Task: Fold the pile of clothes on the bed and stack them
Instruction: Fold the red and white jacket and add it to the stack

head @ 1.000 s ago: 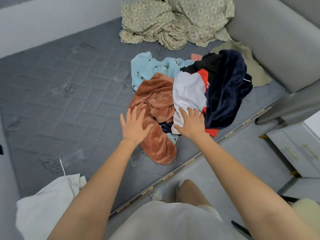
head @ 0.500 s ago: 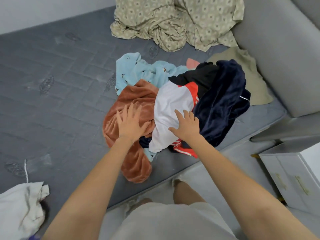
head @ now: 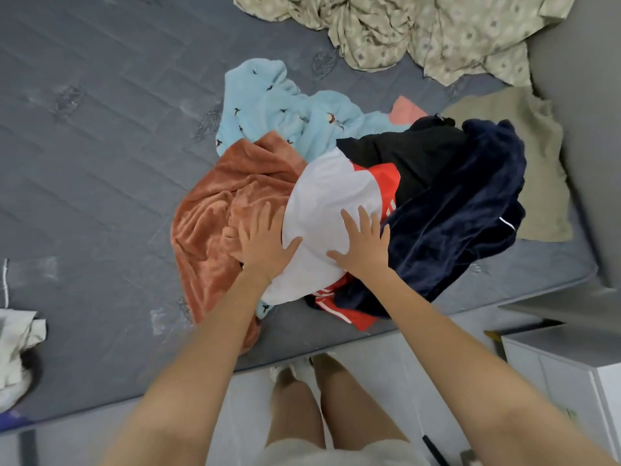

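Head view: left hand (head: 263, 245) and right hand (head: 364, 245) lie flat, fingers spread, on white garment (head: 331, 210) atop pile; nothing folded or stacked yet; all left.

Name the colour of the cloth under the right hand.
White cloth, shown best in the head view.
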Demonstrator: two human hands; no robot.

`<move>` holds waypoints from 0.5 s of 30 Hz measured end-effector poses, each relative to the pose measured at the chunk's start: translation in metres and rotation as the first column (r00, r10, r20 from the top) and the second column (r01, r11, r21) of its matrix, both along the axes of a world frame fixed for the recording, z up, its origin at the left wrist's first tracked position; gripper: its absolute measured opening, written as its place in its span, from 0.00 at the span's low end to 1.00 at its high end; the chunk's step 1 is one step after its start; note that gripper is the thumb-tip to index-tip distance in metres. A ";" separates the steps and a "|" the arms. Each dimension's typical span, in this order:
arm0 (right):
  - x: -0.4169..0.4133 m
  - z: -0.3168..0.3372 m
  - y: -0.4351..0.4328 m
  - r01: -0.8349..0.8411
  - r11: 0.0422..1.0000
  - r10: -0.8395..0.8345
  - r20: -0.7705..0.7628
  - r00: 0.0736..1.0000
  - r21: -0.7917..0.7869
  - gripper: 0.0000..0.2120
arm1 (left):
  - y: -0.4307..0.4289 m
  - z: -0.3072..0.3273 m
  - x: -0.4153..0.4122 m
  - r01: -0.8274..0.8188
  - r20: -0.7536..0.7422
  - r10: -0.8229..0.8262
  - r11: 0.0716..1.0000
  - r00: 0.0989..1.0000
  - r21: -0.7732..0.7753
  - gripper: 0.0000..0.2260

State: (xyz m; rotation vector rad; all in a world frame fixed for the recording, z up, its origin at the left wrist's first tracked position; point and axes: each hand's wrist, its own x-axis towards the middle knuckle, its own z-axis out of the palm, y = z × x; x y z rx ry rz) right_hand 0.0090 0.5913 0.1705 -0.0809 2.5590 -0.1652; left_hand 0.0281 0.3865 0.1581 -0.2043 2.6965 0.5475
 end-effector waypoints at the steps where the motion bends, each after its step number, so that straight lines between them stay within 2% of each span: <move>1: -0.002 -0.009 0.001 0.029 0.999 -0.029 0.014 0.999 -0.016 0.44 | 0.005 -0.008 -0.004 -0.027 0.020 0.026 0.999 0.999 0.019 0.34; 5: -0.003 -0.047 0.004 0.094 0.995 -0.092 0.065 0.994 -0.029 0.48 | 0.028 -0.041 -0.022 -0.137 0.114 0.124 0.984 0.986 0.115 0.36; 9: 0.000 -0.088 0.003 0.092 0.995 -0.094 0.109 0.990 0.022 0.50 | 0.043 -0.069 -0.035 -0.291 0.140 0.263 0.925 0.955 0.243 0.42; 11: 0.003 -0.103 0.005 0.087 0.995 -0.089 0.064 0.994 0.039 0.45 | 0.048 -0.080 -0.037 -0.329 0.110 0.312 0.911 0.944 0.247 0.40; 13: 0.003 -0.106 0.007 0.080 0.996 -0.078 -0.043 0.996 0.030 0.32 | 0.049 -0.089 -0.037 -0.339 0.072 0.333 0.897 0.940 0.282 0.30; 15: -0.003 -0.100 0.010 0.089 0.996 -0.091 -0.110 0.990 -0.030 0.18 | 0.048 -0.089 -0.034 -0.361 0.057 0.372 0.834 0.926 0.418 0.18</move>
